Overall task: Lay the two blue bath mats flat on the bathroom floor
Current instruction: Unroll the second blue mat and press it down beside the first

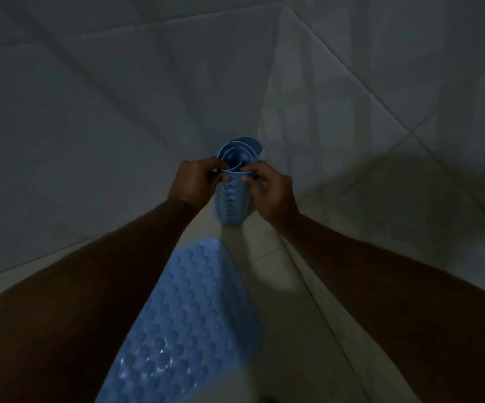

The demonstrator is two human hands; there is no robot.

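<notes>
A rolled blue bath mat [232, 203] stands upright in the corner of the dim bathroom, its spiral top end facing me. My left hand [195, 181] pinches the roll's upper rim from the left. My right hand [269, 189] pinches the same rim from the right, fingers curled over the edge. A second blue bath mat [186, 318], bumpy and studded, lies spread flat on the pale floor between my forearms, reaching from below the roll to the frame's bottom edge.
Grey tiled walls [90, 112] meet in a corner just behind the roll. Pale floor tiles [282, 286] show to the right of the flat mat. The light is low and shadows cover much of the floor.
</notes>
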